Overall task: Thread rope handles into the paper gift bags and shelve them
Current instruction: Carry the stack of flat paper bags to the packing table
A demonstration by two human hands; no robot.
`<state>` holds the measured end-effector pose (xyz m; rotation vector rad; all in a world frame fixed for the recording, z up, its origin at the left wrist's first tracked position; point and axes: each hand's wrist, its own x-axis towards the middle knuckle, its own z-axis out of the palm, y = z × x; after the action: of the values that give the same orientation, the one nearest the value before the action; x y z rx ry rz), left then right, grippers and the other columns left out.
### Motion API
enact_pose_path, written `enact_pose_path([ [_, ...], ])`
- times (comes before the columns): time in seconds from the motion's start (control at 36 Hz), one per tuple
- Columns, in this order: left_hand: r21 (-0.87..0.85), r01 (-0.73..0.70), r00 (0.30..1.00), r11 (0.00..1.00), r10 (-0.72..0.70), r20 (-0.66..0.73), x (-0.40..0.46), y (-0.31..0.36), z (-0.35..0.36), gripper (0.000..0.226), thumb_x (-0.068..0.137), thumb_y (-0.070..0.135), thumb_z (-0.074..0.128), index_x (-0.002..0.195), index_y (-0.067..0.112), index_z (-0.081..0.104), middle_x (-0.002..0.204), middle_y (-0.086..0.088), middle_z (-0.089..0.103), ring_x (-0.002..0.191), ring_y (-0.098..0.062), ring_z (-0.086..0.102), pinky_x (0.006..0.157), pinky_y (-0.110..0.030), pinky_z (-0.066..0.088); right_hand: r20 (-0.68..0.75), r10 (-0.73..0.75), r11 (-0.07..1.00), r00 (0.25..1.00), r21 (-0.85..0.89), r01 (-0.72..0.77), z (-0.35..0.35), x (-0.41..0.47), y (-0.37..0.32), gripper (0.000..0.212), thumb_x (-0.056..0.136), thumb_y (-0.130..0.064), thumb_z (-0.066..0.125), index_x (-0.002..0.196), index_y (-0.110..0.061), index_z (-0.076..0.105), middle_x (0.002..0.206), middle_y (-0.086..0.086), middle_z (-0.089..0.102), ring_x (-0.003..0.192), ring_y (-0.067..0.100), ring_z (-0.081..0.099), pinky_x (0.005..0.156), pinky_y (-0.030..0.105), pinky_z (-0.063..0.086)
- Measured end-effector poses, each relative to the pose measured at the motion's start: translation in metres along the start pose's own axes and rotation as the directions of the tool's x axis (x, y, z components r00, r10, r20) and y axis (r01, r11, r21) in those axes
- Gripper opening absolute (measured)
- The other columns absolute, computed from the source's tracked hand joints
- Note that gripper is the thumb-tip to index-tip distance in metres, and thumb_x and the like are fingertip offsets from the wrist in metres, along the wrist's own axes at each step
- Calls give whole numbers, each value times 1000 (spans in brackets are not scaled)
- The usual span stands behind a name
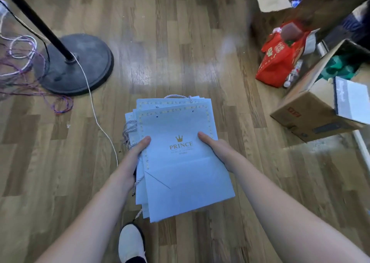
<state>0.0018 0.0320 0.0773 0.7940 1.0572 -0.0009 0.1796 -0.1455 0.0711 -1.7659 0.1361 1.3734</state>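
A stack of flat light-blue paper gift bags (pixel 180 162) with a gold crown and "PRINCE" print is held above the wooden floor in the middle of the view. My left hand (pixel 136 154) grips the stack's left edge, thumb on top. My right hand (pixel 216 150) grips the right edge, thumb on top. Silver-white rope handles (pixel 128 130) stick out from lower bags at the left side and top. The top bag shows two bare handle holes near its upper edge.
A black round stand base (pixel 80 66) with a pole sits at the left, beside loose purple and white cords (pixel 22 62) and a white cable. Cardboard boxes (pixel 312 110) and a red bag (pixel 280 62) crowd the right. My slipper (pixel 131 242) is below the stack.
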Motion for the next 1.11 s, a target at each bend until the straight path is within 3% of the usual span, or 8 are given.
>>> enact_pose_path([
  [0.17, 10, -53, 998, 999, 53, 39, -106, 96, 35, 32, 94, 39, 57, 123, 26, 63, 113, -1, 73, 98, -22, 71, 84, -40, 53, -59, -40, 999, 997, -30, 39, 3, -119, -94, 48, 77, -61, 71, 100, -19, 71, 82, -4, 76, 72, 17, 74, 62, 28, 55],
  [0.25, 19, -68, 996, 998, 67, 56, -158, 146, 53, 39, 93, 42, 58, 129, 26, 60, 116, -2, 71, 100, -23, 71, 81, -39, 55, -75, -64, 998, 995, -31, 62, 4, -180, -140, 50, 76, -61, 72, 100, -17, 72, 82, -3, 76, 73, 17, 74, 65, 29, 56],
  [0.39, 39, -103, 991, 994, 99, 86, -237, 230, 89, 26, 96, 39, 56, 117, 26, 63, 92, 2, 77, 77, -16, 74, 52, -26, 56, -148, -114, 993, 982, -15, 113, 5, -270, -215, 55, 73, -61, 75, 104, -16, 70, 83, -3, 77, 74, 19, 74, 68, 31, 57],
  [0.67, 58, -185, 957, 981, 166, 239, -326, 362, 128, 15, 98, 37, 53, 107, 29, 62, 84, 7, 76, 67, -9, 73, 50, -23, 55, -276, -181, 982, 944, 11, 191, 8, -388, -339, 69, 63, -64, 79, 105, -11, 72, 91, 6, 76, 82, 28, 74, 85, 46, 58],
  [0.72, 55, -199, 950, 978, 179, 255, -335, 383, 134, 16, 97, 37, 56, 108, 28, 64, 91, 5, 77, 71, -10, 73, 61, -26, 58, -277, -192, 978, 942, 25, 207, 7, -404, -357, 70, 63, -64, 80, 107, -10, 71, 93, 6, 76, 83, 29, 74, 85, 47, 58],
  [0.81, 38, -190, 948, 981, 173, 269, -341, 411, 142, 23, 90, 41, 66, 108, 27, 68, 108, -1, 74, 90, -19, 73, 95, -42, 52, -270, -212, 972, 939, 37, 230, 3, -422, -381, 62, 70, -61, 77, 107, -12, 71, 95, 6, 76, 85, 28, 74, 83, 45, 58],
  [1.0, 37, -205, 933, 978, 183, 311, -337, 459, 174, 30, 89, 40, 67, 115, 23, 68, 110, -4, 73, 101, -26, 70, 100, -47, 49, -266, -240, 952, 933, 124, 280, -16, -432, -423, 66, 65, -61, 81, 110, -14, 71, 101, 8, 75, 92, 34, 72, 90, 53, 54],
  [1.11, 45, -223, 930, 974, 199, 310, -327, 485, 200, 36, 89, 39, 67, 119, 20, 67, 113, -7, 72, 102, -28, 70, 100, -48, 49, -280, -283, 938, 917, 118, 326, -36, -428, -451, 57, 73, -58, 77, 109, -15, 71, 97, 6, 76, 85, 30, 73, 80, 47, 58],
])
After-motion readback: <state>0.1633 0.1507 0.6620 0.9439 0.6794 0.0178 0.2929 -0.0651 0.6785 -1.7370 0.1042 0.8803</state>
